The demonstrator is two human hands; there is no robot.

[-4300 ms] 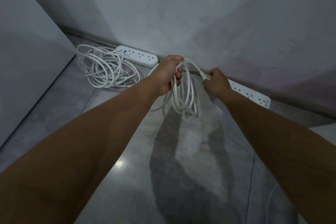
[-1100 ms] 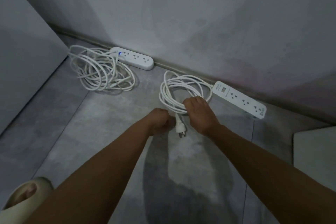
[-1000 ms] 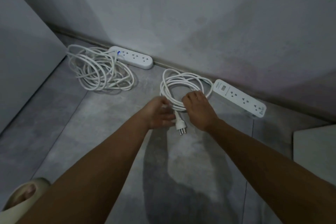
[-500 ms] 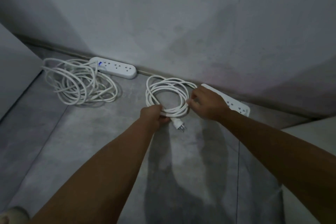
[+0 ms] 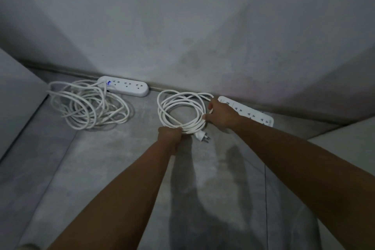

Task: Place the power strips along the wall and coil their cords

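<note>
Coiled cord [image 5: 163,107] lies on the floor [image 5: 101,158] in both your hands; released unevenly, its loops may spring apart, and a tug could drag the right power strip [image 5: 255,115] off the wall [image 5: 182,26].

Your left hand [image 5: 169,134] is a closed fist around the bunched near strands, beside the plug [image 5: 200,136]. Your right hand [image 5: 221,113] curls thumb and fingers round the coil's right side, just in front of the right power strip along the wall. Further left, the left power strip [image 5: 127,87] sits at the wall, its loose cord [image 5: 87,105] an untidy heap.

The right hand [image 5: 221,114] hides where the cord [image 5: 192,127] meets the power strip [image 5: 254,115]
</note>
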